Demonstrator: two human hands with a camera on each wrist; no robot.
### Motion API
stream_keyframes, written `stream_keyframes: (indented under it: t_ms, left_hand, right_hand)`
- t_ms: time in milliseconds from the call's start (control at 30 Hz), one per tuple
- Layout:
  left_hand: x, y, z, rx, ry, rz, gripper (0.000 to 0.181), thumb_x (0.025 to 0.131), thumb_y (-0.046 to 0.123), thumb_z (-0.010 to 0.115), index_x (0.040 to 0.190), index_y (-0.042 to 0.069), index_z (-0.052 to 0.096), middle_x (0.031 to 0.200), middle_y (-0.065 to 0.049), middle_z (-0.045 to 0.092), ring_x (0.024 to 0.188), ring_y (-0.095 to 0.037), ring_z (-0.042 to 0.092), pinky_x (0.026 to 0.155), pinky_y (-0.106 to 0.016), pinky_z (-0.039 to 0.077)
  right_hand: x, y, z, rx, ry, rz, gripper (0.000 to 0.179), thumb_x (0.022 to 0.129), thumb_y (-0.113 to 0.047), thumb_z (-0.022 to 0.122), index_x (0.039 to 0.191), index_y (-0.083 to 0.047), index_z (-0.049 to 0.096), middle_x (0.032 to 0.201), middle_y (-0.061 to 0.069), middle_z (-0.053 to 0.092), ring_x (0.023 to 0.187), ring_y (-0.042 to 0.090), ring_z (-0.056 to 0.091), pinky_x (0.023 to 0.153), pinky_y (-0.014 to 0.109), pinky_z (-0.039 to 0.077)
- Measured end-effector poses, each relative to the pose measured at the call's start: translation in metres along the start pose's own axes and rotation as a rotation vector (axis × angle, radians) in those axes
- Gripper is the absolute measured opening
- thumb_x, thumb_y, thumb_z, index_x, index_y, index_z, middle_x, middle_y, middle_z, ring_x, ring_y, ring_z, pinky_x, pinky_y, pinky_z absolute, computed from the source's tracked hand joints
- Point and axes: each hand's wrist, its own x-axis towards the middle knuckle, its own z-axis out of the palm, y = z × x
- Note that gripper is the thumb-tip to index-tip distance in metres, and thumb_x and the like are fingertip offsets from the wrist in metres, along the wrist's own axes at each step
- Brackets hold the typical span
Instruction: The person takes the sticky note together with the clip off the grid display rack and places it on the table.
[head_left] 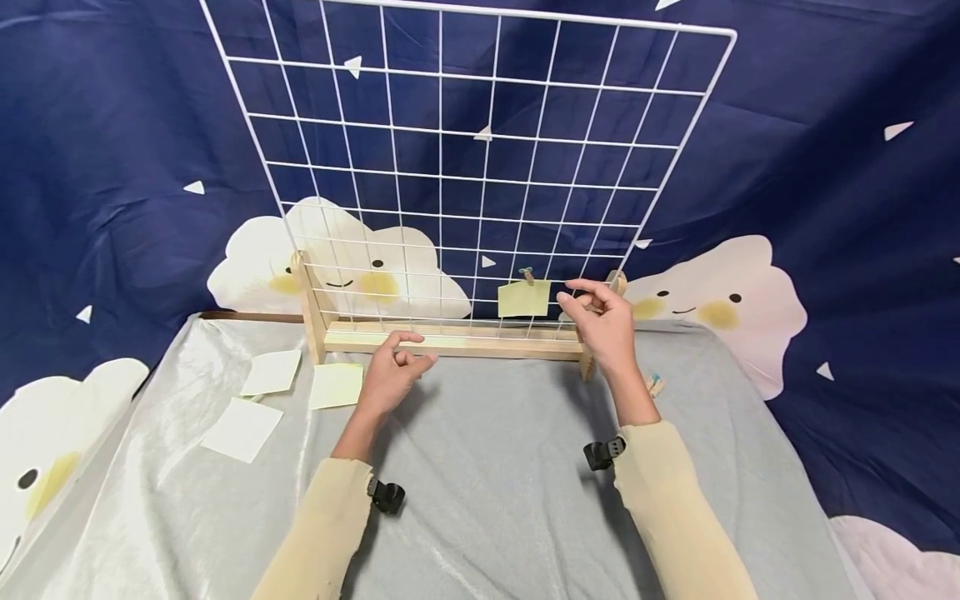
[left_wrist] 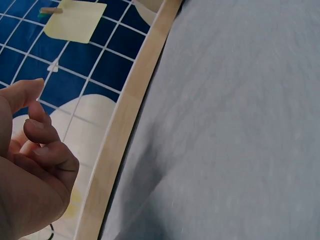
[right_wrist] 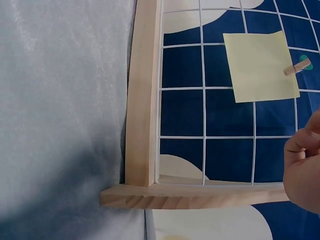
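On the lower right of a white wire grid (head_left: 441, 177), a pale yellow paper note (head_left: 524, 298) hangs from a small wooden clothespin (head_left: 528, 276) with a green decoration. My right hand (head_left: 606, 325) is raised just right of this note, thumb and index finger apart with nothing between them. Lower down, my left hand (head_left: 392, 375) hovers by the grid's wooden base (head_left: 465, 343), its fingers loosely bent and holding nothing. The right wrist view shows the clothespin (right_wrist: 298, 67) gripping one edge of the note (right_wrist: 261, 67).
Left of my left hand lie a yellow note (head_left: 336, 387) and two paler paper squares, one behind (head_left: 272, 372) and one nearer (head_left: 242, 429). More small clothespins (head_left: 656, 385) lie beside my right forearm on the grey cloth (head_left: 480, 467). A dark blue curtain (head_left: 810, 183) hangs behind.
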Motion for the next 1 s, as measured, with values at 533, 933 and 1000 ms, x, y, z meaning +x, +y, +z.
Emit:
stream_keyframes:
  t_ms: [533, 933, 1000]
  left_hand:
    - [0.009, 0.005, 0.022, -0.066, -0.002, 0.016, 0.036, 0.091, 0.013, 0.076, 0.121, 0.004, 0.06, 0.062, 0.005, 0.046, 0.054, -0.009, 0.033, 0.051, -0.025, 0.028]
    - [0.016, 0.0, 0.046, -0.074, -0.014, 0.0, 0.039, 0.089, 0.008, 0.074, 0.124, -0.003, 0.059, 0.06, 0.007, 0.047, 0.054, -0.008, 0.035, 0.052, -0.024, 0.03]
    - [0.017, -0.002, 0.05, -0.072, -0.013, -0.002, 0.039, 0.09, 0.007, 0.074, 0.125, -0.003, 0.06, 0.06, 0.007, 0.047, 0.054, -0.008, 0.036, 0.052, -0.024, 0.03]
  right_hand:
    - [0.008, -0.002, 0.015, 0.009, -0.057, -0.004, 0.03, 0.092, 0.003, 0.07, 0.119, 0.015, 0.064, 0.068, -0.005, 0.059, 0.045, 0.004, 0.043, 0.047, 0.018, 0.037]
    - [0.015, -0.002, 0.023, -0.007, -0.077, -0.065, 0.027, 0.092, 0.006, 0.069, 0.117, 0.015, 0.065, 0.068, -0.001, 0.059, 0.046, 0.005, 0.043, 0.047, 0.018, 0.036]
    - [0.017, -0.003, 0.025, -0.008, -0.072, -0.067, 0.028, 0.092, 0.005, 0.069, 0.117, 0.015, 0.065, 0.069, 0.0, 0.058, 0.047, 0.005, 0.043, 0.048, 0.018, 0.036]
